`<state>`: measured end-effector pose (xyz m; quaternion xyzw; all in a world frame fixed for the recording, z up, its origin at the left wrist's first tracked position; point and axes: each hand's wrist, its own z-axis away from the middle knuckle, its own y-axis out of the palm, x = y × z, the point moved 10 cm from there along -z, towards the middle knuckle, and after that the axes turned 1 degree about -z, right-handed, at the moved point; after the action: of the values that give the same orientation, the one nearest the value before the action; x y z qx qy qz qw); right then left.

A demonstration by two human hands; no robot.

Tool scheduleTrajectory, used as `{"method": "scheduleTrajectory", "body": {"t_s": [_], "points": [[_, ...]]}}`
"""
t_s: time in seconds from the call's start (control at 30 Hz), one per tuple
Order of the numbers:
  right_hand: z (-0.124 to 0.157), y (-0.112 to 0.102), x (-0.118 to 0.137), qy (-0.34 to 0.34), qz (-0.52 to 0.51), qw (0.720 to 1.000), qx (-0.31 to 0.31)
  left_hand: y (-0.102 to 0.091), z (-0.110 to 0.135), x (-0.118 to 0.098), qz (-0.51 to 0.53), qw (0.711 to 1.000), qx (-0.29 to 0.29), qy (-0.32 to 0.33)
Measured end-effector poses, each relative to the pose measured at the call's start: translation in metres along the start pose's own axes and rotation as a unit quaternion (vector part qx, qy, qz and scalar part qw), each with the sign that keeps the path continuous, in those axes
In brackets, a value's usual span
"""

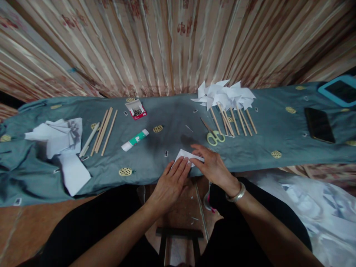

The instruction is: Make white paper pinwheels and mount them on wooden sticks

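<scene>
A small folded piece of white paper [183, 152] lies at the front edge of the cloth-covered table. Flat on top of it rest the stretched fingers of my left hand [170, 183], pressing it down. My right hand [213, 166] grips the paper's right end between thumb and fingers; part of the paper is hidden beneath both hands. Just beyond my right hand are scissors with pale green handles [215, 138]. A green and white glue stick [135, 140] lies to the left, in front of an opened red and white box [136, 110] of small metal pins.
Several white paper pinwheels on sticks [226, 95] lie at the back right. Bare wooden sticks [103, 129], a pen-like white tool [89, 139] and paper sheets [73, 172] lie left. A phone [319, 125] and blue-framed device [339, 91] are far right. A curtain [172, 48] hangs behind.
</scene>
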<state>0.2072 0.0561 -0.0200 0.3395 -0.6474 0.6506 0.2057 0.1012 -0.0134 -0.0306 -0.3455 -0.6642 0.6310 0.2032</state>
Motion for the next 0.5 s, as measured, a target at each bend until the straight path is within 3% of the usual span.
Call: {"method": "scheduleTrajectory", "body": {"t_s": [0.5], "points": [[0.0001,0.0005,0.0072,-0.047,0.015,0.999,-0.011,0.0026,0.0003,0.0012,0.007,1.000,0.003,-0.007]]}}
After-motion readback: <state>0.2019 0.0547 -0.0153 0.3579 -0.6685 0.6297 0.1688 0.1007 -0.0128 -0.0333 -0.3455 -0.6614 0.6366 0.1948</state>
